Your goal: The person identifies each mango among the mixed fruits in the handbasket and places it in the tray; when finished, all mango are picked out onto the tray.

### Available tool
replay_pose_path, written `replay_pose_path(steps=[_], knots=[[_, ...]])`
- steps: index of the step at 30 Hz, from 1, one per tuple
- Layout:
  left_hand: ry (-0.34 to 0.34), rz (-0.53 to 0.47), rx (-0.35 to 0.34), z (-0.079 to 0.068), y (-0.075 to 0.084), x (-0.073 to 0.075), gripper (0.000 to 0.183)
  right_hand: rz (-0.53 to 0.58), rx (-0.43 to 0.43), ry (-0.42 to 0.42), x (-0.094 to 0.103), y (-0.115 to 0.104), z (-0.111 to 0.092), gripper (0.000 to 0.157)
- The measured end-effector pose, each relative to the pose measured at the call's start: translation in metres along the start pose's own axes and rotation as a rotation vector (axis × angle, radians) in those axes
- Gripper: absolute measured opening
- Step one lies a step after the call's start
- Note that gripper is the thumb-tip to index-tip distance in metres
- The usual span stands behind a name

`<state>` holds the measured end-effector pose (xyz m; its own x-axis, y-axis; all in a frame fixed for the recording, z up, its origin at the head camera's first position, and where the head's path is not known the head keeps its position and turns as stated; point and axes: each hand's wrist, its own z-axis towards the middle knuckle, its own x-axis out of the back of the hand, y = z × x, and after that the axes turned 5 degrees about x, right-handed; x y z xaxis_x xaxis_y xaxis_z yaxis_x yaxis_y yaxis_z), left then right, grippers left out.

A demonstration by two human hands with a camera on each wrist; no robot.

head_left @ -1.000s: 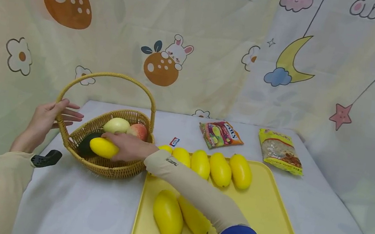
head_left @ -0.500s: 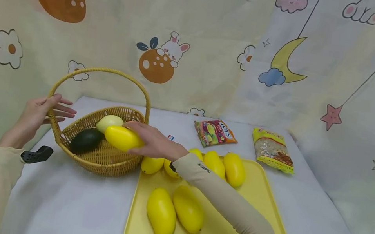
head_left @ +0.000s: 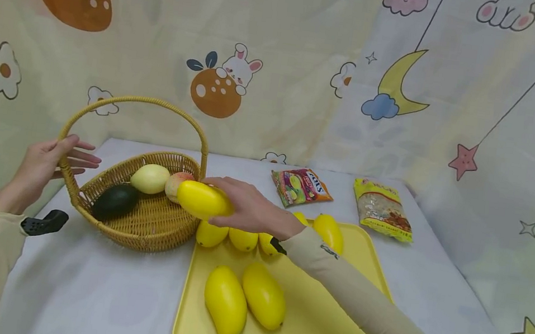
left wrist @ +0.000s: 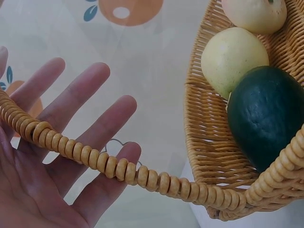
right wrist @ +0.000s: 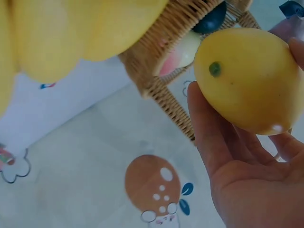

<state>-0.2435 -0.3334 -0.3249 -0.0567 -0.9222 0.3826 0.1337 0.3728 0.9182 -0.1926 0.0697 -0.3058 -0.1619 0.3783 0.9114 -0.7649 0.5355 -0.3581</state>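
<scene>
In the head view, my right hand (head_left: 254, 209) grips a yellow mango (head_left: 204, 200) near the right side of the wicker basket (head_left: 148, 239). The mango's green stem spot faces the right wrist camera, and fingers wrap its underside. My left hand (head_left: 39, 168) lies against the left end of the basket's arched handle (head_left: 146, 100). Its fingers spread straight behind the handle in the left wrist view. Inside the basket sit a dark green oval fruit (left wrist: 266, 114), a pale yellow-green fruit (left wrist: 235, 59) and a peach (left wrist: 256, 14), partly behind the mango in the head view.
A yellow tray (head_left: 328, 322) stands right of the basket. Two mangoes, one of them the left front mango (head_left: 225, 303), lie at its front; several more line the back edge, partly behind my right arm. A sweets bag (head_left: 301, 187) and a yellow food packet (head_left: 383, 210) lie behind.
My right hand has lifted the mango out of the basket and carried it right, toward the tray's back left corner. The left hand stays at the handle while the head view shifts slightly.
</scene>
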Motion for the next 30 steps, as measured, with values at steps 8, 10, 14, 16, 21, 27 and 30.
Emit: replay_pose_path(steps=[8, 10, 14, 16, 21, 27, 30], knots=[[-0.017, 0.001, -0.008, 0.001, 0.002, -0.001, 0.035, 0.0, -0.123, 0.03, 0.005, 0.015, -0.055, 0.066], [-0.018, 0.006, -0.011, 0.001, 0.002, -0.001, 0.034, 0.001, -0.175, 0.029, 0.005, 0.018, -0.068, 0.067], [-0.016, 0.009, -0.014, 0.001, 0.002, -0.001, 0.032, 0.004, -0.266, 0.028, 0.005, 0.019, -0.092, 0.066], [-0.014, 0.01, -0.013, 0.0, 0.001, -0.001, 0.032, -0.012, -0.29, 0.035, 0.004, 0.02, -0.103, 0.066], [-0.011, 0.009, -0.009, 0.0, 0.001, -0.001, 0.032, -0.049, -0.349, 0.059, 0.0, 0.022, -0.13, 0.065], [-0.013, 0.004, -0.011, -0.001, 0.0, 0.0, 0.033, -0.024, -0.462, 0.046, -0.007, 0.021, -0.156, 0.066], [-0.012, 0.003, -0.007, -0.002, -0.001, 0.001, 0.032, -0.023, -0.484, 0.039, -0.011, 0.021, -0.166, 0.065]])
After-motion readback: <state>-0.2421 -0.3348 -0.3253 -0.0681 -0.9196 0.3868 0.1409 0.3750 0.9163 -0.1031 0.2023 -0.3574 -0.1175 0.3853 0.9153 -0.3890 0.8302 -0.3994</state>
